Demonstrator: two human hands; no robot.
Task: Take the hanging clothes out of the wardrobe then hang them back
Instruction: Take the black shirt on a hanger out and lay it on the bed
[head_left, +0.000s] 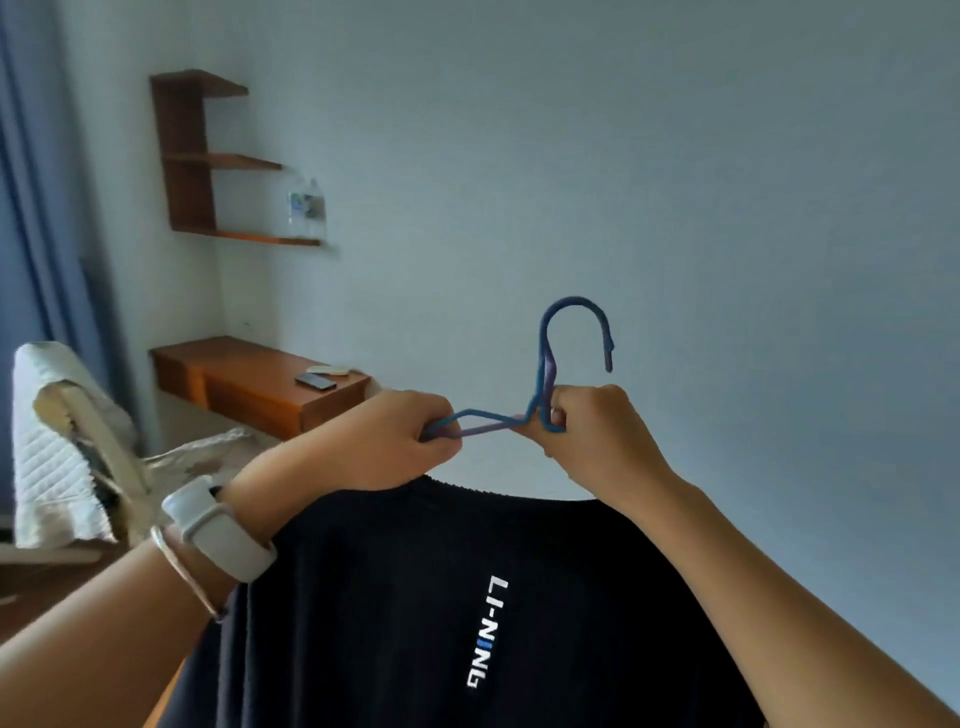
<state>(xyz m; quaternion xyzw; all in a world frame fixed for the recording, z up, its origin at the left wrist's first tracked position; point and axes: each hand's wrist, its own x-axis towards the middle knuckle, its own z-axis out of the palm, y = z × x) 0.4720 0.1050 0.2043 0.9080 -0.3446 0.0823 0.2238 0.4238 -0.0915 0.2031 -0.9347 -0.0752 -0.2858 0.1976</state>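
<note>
A blue wire hanger (551, 364) is held up in front of me with its hook pointing upward. My left hand (384, 441) grips the hanger's left shoulder arm. My right hand (597, 431) grips the hanger at the base of the hook. A black T-shirt (441, 597) with white lettering on it hangs below both hands, its collar just under them. How the shirt sits on the hanger is hidden by my hands. No wardrobe is in view.
A plain wall fills the background. Wooden wall shelves (208, 156) carry a water bottle (306, 208). A wooden desk (260, 387) with a phone on it stands at the left. A chair with a white quilted cloth (52, 441) sits beside blue curtains (31, 208).
</note>
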